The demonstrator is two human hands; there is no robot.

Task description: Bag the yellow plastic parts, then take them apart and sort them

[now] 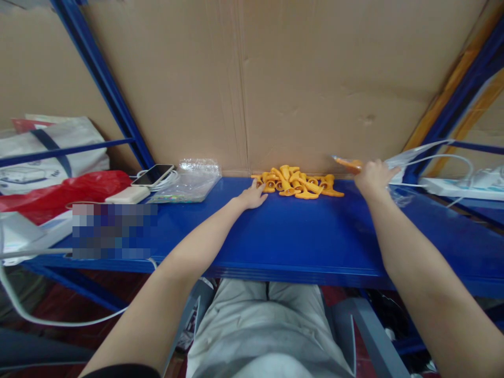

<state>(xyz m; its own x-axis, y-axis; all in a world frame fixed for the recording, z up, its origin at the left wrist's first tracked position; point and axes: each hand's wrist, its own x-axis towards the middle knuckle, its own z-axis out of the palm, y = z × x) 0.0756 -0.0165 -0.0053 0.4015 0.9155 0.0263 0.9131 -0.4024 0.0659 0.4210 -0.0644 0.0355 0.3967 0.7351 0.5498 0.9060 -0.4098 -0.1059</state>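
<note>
Left hand [252,197] lies flat, fingers spread and loose on the blue shelf [299,236], grasping nothing, its fingertips right at the left edge of the pile of orange plastic pieces [297,182]. That pile sits against the cardboard backing [315,79], between the two hands. Right hand [372,177] is raised off the shelf just right of the pile, fingers curled around a clear plastic bag [405,157], and one orange piece [346,163], blurred, sits at its fingertips; whether it is pinched or inside the bag I cannot tell. Further left on the shelf lie a crumpled clear wrapper [192,178], a phone [153,175] atop a white power bank [128,195], and a red bag [59,191]. A white power strip [452,186] lies at far right.
</note>
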